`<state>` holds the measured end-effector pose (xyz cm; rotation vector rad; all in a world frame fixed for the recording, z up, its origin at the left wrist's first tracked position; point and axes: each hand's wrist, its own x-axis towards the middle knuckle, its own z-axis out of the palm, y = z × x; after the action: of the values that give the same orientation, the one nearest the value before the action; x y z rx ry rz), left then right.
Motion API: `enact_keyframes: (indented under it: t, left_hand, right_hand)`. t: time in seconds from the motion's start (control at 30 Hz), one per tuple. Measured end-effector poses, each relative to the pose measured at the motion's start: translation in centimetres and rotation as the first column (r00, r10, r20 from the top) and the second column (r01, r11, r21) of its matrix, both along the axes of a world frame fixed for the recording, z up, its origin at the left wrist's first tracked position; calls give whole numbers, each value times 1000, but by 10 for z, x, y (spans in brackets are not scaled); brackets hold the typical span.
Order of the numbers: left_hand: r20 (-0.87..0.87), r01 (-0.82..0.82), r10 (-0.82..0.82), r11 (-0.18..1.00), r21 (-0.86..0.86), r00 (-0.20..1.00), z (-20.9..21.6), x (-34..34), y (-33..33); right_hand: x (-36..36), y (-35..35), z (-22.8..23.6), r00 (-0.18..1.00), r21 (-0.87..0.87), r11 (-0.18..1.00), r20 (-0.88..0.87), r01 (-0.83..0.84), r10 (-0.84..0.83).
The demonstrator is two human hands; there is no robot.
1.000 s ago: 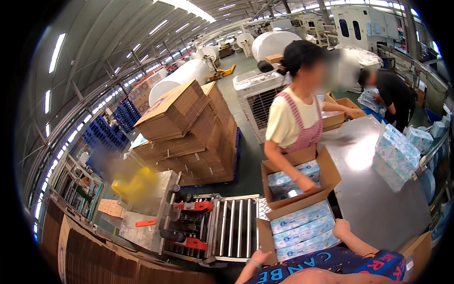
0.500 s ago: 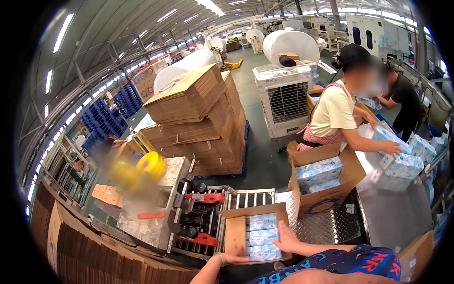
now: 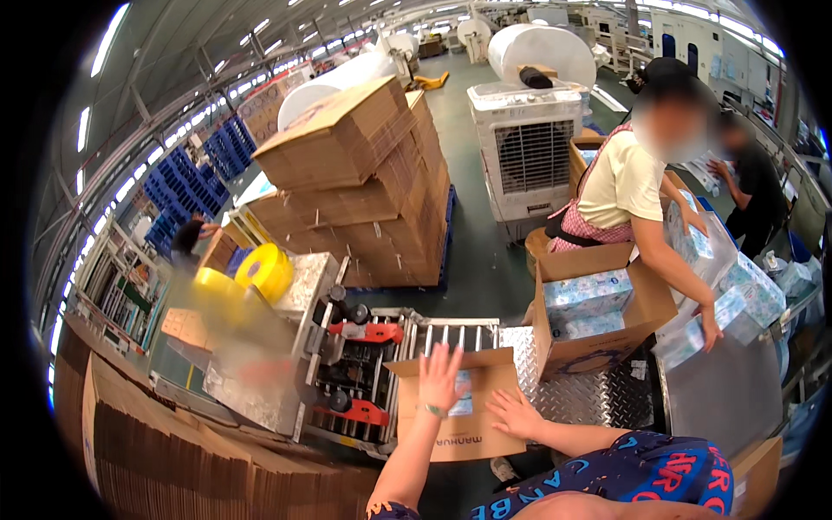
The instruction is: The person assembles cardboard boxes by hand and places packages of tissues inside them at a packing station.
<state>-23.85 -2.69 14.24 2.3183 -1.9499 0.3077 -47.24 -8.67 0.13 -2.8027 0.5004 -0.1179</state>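
A cardboard carton (image 3: 459, 438) stands on the rollers in front of me, its near flap lying over the top. Through a gap between the flaps a strip of blue-and-white printed packs (image 3: 465, 400) shows; the others are hidden. My left hand (image 3: 442, 379) is over the far left part of the carton, fingers spread and holding nothing. I cannot tell whether it touches the cardboard. Against the carton's right side, my right hand (image 3: 517, 414) rests with its fingers stretched out.
A roller conveyor with red guides (image 3: 368, 332) lies left of the carton. To the right are an open carton of packs (image 3: 598, 342) and a metal table (image 3: 728, 390), where a co-worker (image 3: 620, 191) handles packs. Yellow tape rolls (image 3: 263, 271) and stacked cartons (image 3: 364, 217) stand farther off.
My left hand has moved from the carton's near left edge to its far part. The near flap has come over the packs. The co-worker's arm has reached nearer over the table.
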Motion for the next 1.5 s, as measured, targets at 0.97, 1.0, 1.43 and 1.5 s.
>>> enact_keyframes:
  t: [0.97, 1.0, 1.43, 1.5]
  left_hand:
    - [-300, -303, 298, 952, 30, 906, -132, 206, 53]
    - [-314, -307, 294, 952, 11, 903, -133, 220, 54]
    - [-258, -309, 302, 951, 12, 918, -61, 191, 154]
    - [-231, -359, 341, 932, -42, 911, -30, 187, 202]
  right_hand:
    - [248, -21, -68, 483, 764, 416, 157, 493, -861]
    - [268, -17, -66, 486, 754, 450, 200, 478, -851]
    - [389, -30, -66, 792, 794, 535, 115, 289, -599]
    - [382, -57, -59, 975, 672, 728, 39, 136, -219]
